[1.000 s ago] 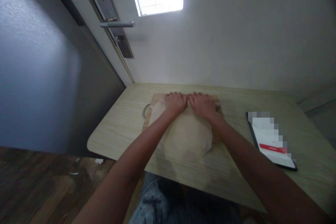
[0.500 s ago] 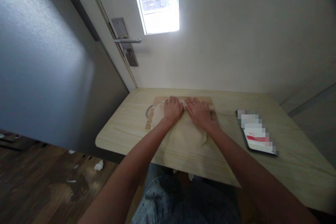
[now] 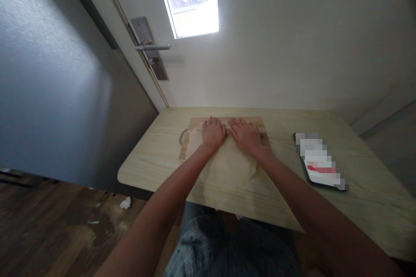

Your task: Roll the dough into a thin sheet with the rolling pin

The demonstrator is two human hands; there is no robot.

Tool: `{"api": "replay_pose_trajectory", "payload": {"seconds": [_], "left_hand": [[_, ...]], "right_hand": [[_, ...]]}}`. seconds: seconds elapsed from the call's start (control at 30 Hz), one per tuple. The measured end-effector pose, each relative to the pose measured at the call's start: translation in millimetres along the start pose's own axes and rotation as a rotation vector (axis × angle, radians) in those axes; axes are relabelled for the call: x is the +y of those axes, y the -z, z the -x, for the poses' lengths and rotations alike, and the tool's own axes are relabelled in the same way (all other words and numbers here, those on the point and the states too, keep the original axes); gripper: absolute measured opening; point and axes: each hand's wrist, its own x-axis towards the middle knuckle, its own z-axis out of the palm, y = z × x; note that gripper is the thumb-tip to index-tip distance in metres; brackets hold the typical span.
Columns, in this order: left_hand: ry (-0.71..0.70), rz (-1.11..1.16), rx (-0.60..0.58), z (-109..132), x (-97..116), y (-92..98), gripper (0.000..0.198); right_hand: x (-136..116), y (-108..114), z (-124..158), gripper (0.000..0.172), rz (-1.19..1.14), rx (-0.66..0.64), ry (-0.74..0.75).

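Against the picture half a second ago little has changed. The white door (image 3: 276,52) and its lit window (image 3: 190,0) sit a touch differently in view, and the pale wooden table (image 3: 152,160) lies as it did. Both hands are where they were. A second ago the view was closer and the dough looked larger.

The dough sheet (image 3: 230,166), a flat pale round, lies on the table in front of the person. Its far part rests on a wooden board (image 3: 185,149) and its near part reaches toward the table's 6 o'clock edge.

The left hand (image 3: 213,133) lies palm down at 12 o'clock on the dough, open, with the fingers straight and close together. It grips nothing and only presses flat. The right hand (image 3: 247,135) lies just beside it, at about 1 o'clock on the dough, equally flat and spread. The two hands nearly touch at the forefingers.

A dark-framed phone (image 3: 320,162) lies at 3 o'clock from the dough, well apart from it. The door handle (image 3: 152,46) is at 11 o'clock. A small metal ring (image 3: 180,137) shows at the board's 9 o'clock end.
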Motion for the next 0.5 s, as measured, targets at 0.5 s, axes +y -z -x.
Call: {"api": "replay_pose_trajectory", "payload": {"seconds": [0.5], "left_hand": [[0.020,0.012,-0.086,-27,-1,-4.6,0.042]], "right_hand": [[14,0,-27,0.046,-0.015,-0.145,0.002]]}}
